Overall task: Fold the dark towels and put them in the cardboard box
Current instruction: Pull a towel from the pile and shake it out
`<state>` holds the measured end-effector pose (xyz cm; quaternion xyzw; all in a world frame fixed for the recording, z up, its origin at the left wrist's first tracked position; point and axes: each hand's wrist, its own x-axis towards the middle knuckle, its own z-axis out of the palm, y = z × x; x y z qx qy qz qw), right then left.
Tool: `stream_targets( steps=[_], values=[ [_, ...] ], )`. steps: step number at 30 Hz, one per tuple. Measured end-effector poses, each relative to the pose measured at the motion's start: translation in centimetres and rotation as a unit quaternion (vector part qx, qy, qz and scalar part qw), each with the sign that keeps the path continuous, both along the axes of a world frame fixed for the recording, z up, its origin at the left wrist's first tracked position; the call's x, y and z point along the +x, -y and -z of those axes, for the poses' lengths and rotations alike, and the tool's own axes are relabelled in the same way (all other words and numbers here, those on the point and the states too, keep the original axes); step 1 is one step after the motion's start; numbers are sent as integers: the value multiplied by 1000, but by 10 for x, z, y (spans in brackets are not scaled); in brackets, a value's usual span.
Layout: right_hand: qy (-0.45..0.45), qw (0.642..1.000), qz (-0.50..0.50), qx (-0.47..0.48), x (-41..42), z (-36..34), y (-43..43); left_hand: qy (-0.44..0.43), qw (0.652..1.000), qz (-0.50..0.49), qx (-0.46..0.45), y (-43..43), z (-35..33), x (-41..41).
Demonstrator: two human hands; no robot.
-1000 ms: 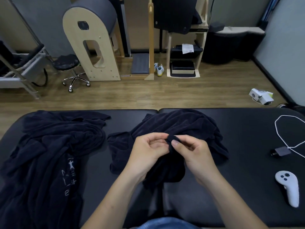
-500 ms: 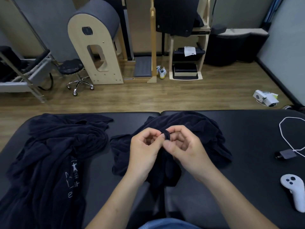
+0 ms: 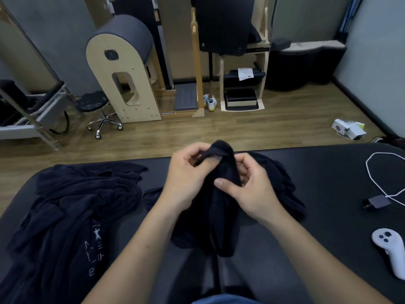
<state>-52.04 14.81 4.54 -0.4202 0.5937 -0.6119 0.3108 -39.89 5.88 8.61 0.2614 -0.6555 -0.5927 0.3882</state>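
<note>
Now both hands are on one dark towel [image 3: 221, 216]: the left hand [image 3: 186, 178] pinches a raised fold at the top, and the right hand [image 3: 252, 189] curls round the bunch just below. Its lower folds trail onto the black counter [image 3: 328, 194]. One more dark heap [image 3: 72, 216] lies at the left, possibly more than a single towel. One white controller [image 3: 392, 249] and one white cable [image 3: 372, 172] sit at the right. Beyond are a wooden floor [image 3: 241, 128] and one stool [image 3: 94, 104].

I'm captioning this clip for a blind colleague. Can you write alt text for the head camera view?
The left hand and right hand grip the top of a bunched dark towel that drapes onto a black padded table. A second dark towel lies crumpled at the left, and a white controller lies at the right edge.
</note>
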Motion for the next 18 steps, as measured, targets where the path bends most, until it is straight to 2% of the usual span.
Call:
stream_targets(
  steps=[4, 6, 9, 12, 13, 15, 17, 18],
  values=[
    [-63, 992, 33, 103, -7, 45, 5, -106, 993, -33, 30, 15, -43, 6],
    [-109, 977, 45, 180, -10, 72, 1, -174, 982, -47, 55, 22, -62, 10],
    [-177, 925, 48, 331, -23, 108, -8, -252, 960, -88, 87, 47, -77, 20],
    [-192, 879, 67, 431, -55, 111, -9, -264, 935, -197, 134, 76, -66, 39],
    [-176, 880, 63, 437, -69, 103, -5, -265, 924, -228, 157, 87, -58, 49],
    [-63, 905, 29, 420, -98, 67, 5, -270, 903, -279, 182, 104, -43, 72],
    [40, 931, 6, 362, -125, 20, 14, -261, 895, -314, 180, 116, -29, 94],
    [51, 947, 22, 317, -136, -5, 19, -262, 895, -316, 175, 119, -25, 101]
  ],
)
